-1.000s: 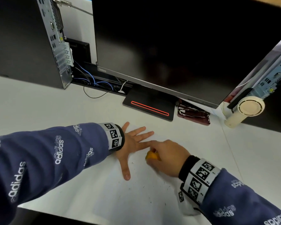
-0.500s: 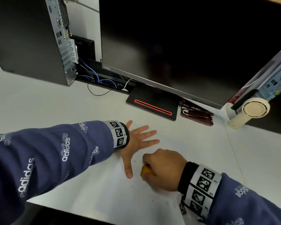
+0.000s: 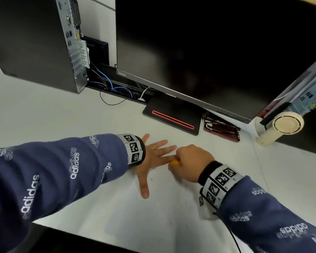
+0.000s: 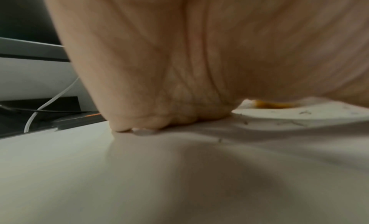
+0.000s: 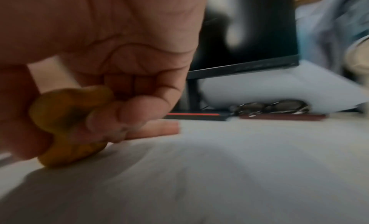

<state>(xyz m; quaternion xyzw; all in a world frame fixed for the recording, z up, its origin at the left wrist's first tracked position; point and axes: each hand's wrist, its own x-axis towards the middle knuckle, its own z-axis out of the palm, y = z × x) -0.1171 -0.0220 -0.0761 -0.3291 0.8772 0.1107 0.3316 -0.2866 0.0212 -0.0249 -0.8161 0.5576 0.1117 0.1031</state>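
So the right hand (image 3: 190, 161) has its fingers and thumb curled tight round a little yellow eraser (image 5: 67, 124). It's pressing it down on the white worktop (image 3: 62, 115), right up against the fingertips of the left hand (image 3: 153, 157). Left hand's flat, palm down, fingers spread out, holding nothing. Dark crumbs (image 3: 151, 179) are scattered near both. Behind them there's a black monitor (image 3: 208, 42), with glasses (image 3: 221, 125) on a dark red case (image 3: 226, 137) by its base (image 3: 171, 114).

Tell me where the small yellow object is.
In the head view the small yellow object is pinched in the right hand, low against the white table, right beside the flat left hand.
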